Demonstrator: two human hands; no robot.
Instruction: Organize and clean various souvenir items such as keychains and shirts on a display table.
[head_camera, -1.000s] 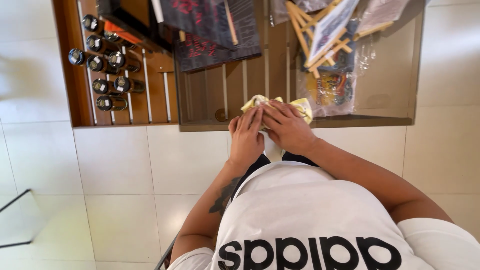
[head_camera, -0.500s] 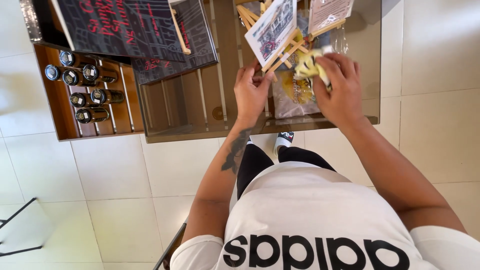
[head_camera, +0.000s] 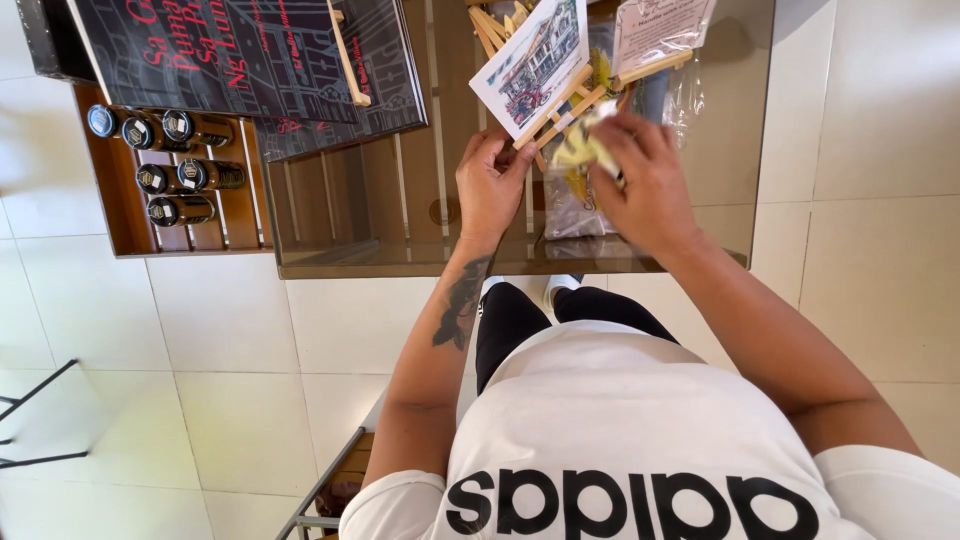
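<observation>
My right hand (head_camera: 645, 185) is closed around a small yellow and white crumpled packet (head_camera: 580, 150) above the glass-topped table (head_camera: 400, 255). My left hand (head_camera: 490, 185) reaches beside it, fingertips touching the lower edge of a small wooden easel (head_camera: 565, 105) that carries a printed street-scene card (head_camera: 530, 65). Under both hands lies a clear plastic bag (head_camera: 570, 205) with paper goods inside. Both forearms stretch out from my white shirt; the left one bears a dark tattoo.
A second easel with a pale card (head_camera: 660, 30) stands at the right. Two dark printed boards (head_camera: 230, 55) lean at the top left. A wooden shelf (head_camera: 120, 215) holds several dark capped bottles (head_camera: 170, 155). White floor tiles surround the table; black metal legs (head_camera: 30, 420) at the left.
Both hands have moved from the table's near edge out over its top toward the easels. My right hand still carries the yellow packet; the view has shifted along with them.
</observation>
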